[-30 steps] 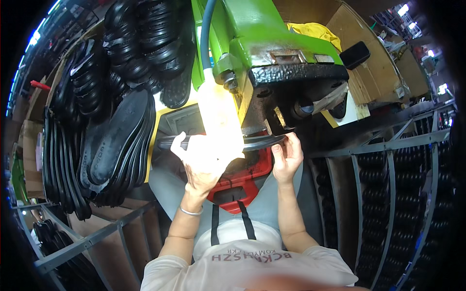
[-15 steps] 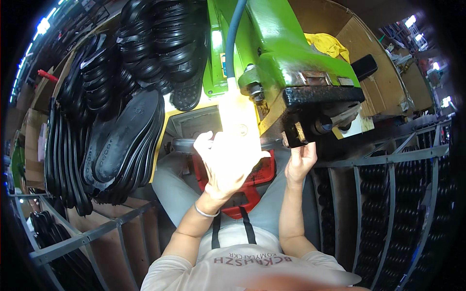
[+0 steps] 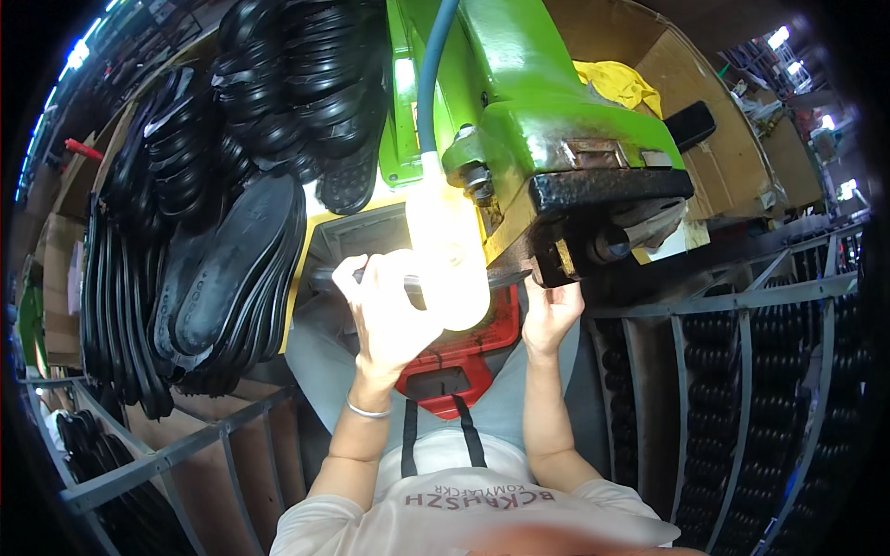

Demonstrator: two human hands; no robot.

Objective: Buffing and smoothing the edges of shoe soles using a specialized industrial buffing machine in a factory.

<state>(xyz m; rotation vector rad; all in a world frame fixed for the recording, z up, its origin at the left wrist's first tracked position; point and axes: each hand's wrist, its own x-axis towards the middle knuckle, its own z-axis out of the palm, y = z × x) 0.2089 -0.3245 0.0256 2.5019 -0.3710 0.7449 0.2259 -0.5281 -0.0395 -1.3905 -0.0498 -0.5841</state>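
Note:
A green sewing machine (image 3: 528, 102) with a grease-stained black head stands in front of me. Below that head, a narrow dark piece, which looks like a black shoe sole (image 3: 508, 276) seen edge-on, runs between my hands. My left hand (image 3: 382, 306) is closed on its left end, fingers curled upward, beside a glowing lamp (image 3: 450, 259). My right hand (image 3: 553, 315) pinches its right end, the fingertips close under the machine head. Glare from the lamp hides the middle of the sole and washes out part of my left hand.
Stacks of black shoe soles (image 3: 243, 264) lie to the left of the machine. A red plastic stool (image 3: 464, 375) shows between my legs. Metal racks (image 3: 737, 306) stand at the right and left. Behind the machine is a cardboard box (image 3: 732, 120) with yellow cloth (image 3: 623, 85).
My left hand has moved left from in front of the lamp, its fingers now curled round the sole. The right hand has shifted slightly left and down. The whole view has shifted a little.

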